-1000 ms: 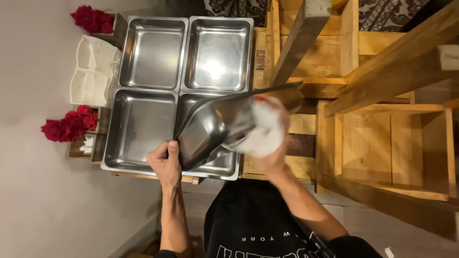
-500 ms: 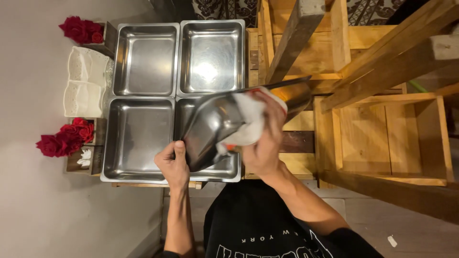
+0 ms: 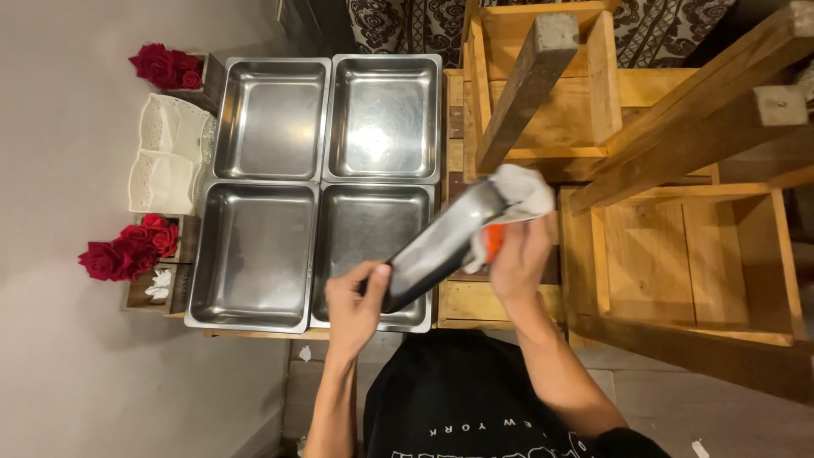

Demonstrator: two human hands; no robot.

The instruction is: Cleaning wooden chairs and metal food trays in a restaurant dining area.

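left hand (image 3: 356, 297) grips lower end of steel pan (image 3: 441, 246), fingers curled round rim. right hand (image 3: 517, 254) closed on white cloth (image 3: 521, 191) with orange patch, pressed to pan's upper end. pan held tilted on edge, in air over near right corner of counter. four steel pans (image 3: 263, 254) sit in two-by-two block on counter, look shiny. wiping of held pan seems mid-way; not yet set down. red roses (image 3: 127, 250) at counter's left edge.

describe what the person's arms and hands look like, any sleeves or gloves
Both forearms are bare, with no long sleeves reaching them. The left hand and right hand wear no gloves, and no rings, watch or bracelets show. The person wears a black top with pale printed lettering across the chest.
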